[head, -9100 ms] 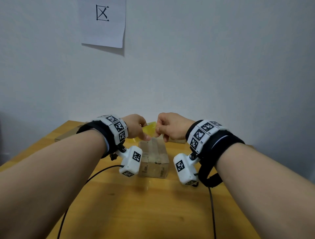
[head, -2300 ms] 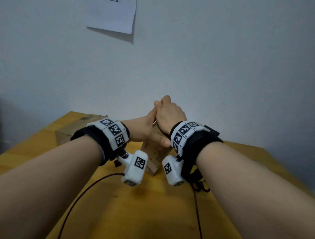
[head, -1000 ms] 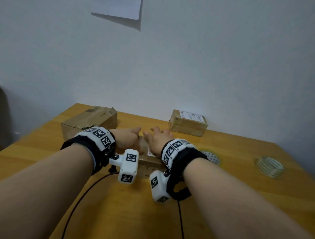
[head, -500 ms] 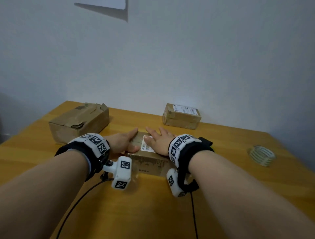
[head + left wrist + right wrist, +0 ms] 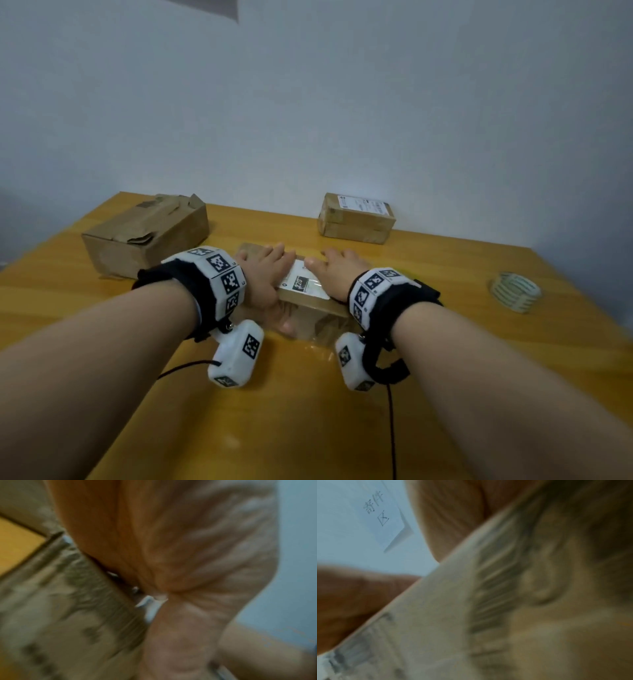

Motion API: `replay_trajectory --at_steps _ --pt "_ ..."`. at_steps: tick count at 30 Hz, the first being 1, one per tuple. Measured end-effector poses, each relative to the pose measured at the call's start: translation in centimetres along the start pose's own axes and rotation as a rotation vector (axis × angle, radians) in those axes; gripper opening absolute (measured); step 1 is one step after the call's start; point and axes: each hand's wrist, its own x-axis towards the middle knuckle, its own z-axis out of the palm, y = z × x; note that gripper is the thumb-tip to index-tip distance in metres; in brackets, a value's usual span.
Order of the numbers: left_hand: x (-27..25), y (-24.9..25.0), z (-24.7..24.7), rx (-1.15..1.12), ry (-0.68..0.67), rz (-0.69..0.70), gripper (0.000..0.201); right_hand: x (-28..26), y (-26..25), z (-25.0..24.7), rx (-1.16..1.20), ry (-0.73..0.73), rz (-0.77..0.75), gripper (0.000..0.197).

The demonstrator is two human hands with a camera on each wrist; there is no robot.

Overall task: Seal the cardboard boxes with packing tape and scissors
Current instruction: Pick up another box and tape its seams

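A pale grey-blue wall (image 5: 342, 102) rises at twelve o'clock behind the yellow wooden table (image 5: 308, 428), a white paper sheet (image 5: 373, 513) pinned to it.

both wrist views are blurry, hands cover most of the middle box (image 5: 310, 310) top, wall paper (image 5: 219, 8) cut off

Head view evenly, softly lit with bowed wide-angle edges; both wrist views badly blurred, close-up.

Table (image 5: 308, 428): yellow wood, under the fingers.
Wall (image 5: 342, 102): pale, far past the fingertips.
Paper sheet (image 5: 382, 513): on the wall.
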Motion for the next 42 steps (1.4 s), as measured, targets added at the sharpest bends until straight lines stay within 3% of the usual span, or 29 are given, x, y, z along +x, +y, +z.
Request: replay_trajectory --at_steps 3,6,10,12,14,17,21,24,27,29,30,32,33,36,38,40,42 --pt "0.7 -0.1 1.0 0.058 0.05 -0.012 0.135 -1.0 1.1 -0.1 0.038 -0.028 -0.015 0.058" --pt "1.2 -0.6 1.5 0.058 0.097 -0.052 0.138 -1.4 1.9 -0.2 0.141 0.012 0.002 0.068" --pt "1.0 0.1 1.5 0.036 0.17 -0.122 0.141 -2.0 1.1 -1.0 0.177 -0.092 0.001 0.067" --pt "0.7 0.0 1.0 0.002 0.2 -0.134 0.135 -2.4 0.7 -2.9 0.265 -0.024 -0.048 0.06" --pt "0.0 -0.8 0.0 -0.107 0.191 -0.118 0.129 -2.5 0.7 -4.7 0.502 0.069 -0.065 0.058" --pt "-1.3 -1.7 -2.2 -0.366 0.201 -0.081 0.116 -3.2 -0.5 -6.2 0.82 0.113 -0.005 0.076" --pt "-2.3 -1.8 -3.4 -0.687 0.305 0.035 0.096 -3.8 -2.3 -6.6 0.691 0.25 0.073 0.075" --pt "-2.7 -1.7 -3.1 -0.705 0.228 0.105 0.117 -4.1 -2.7 -6.3 0.64 0.356 0.026 0.066" --pt "-2.5 -1.6 -2.7 -0.816 0.205 0.163 0.117 -3.6 -2.2 -5.7 0.733 0.419 0.115 0.067" --pt "-2.0 -1.7 -2.5 -0.839 0.257 0.13 0.114 -2.3 -2.7 -5.2 0.883 0.34 0.22 0.081" --pt "-1.8 -1.7 -2.3 -0.818 0.285 0.099 0.114 -1.4 -2.9 -4.8 0.978 0.254 0.278 0.102" --pt "-1.2 -1.7 -2.1 -0.686 0.332 0.076 0.116 2.3 -2.6 -3.4 1.065 0.082 0.277 0.14" --pt "-0.9 -1.7 -2.1 -0.623 0.343 0.082 0.117 4.5 -2.2 -2.8 1.041 0.04 0.242 0.143" --pt "-0.1 -2.7 -1.9 -0.537 0.289 0.018 0.119 3.4 -2.0 -3.8 0.925 -0.023 0.195 0.131" --pt "0.0 -4.4 -1.4 -0.457 0.264 -0.147 0.114 1.7 -1.9 -4.7 0.8 -0.04 0.172 0.101" --pt "0.2 -6.2 -0.4 -0.395 0.222 -0.249 0.094 1.4 -1.4 -4.7 0.593 -0.041 0.219 0.074" --pt "0.9 -7.2 0.5 -0.407 0.214 -0.244 0.076 1.8 -0.8 -3.9 0.407 -0.057 0.26 0.066"
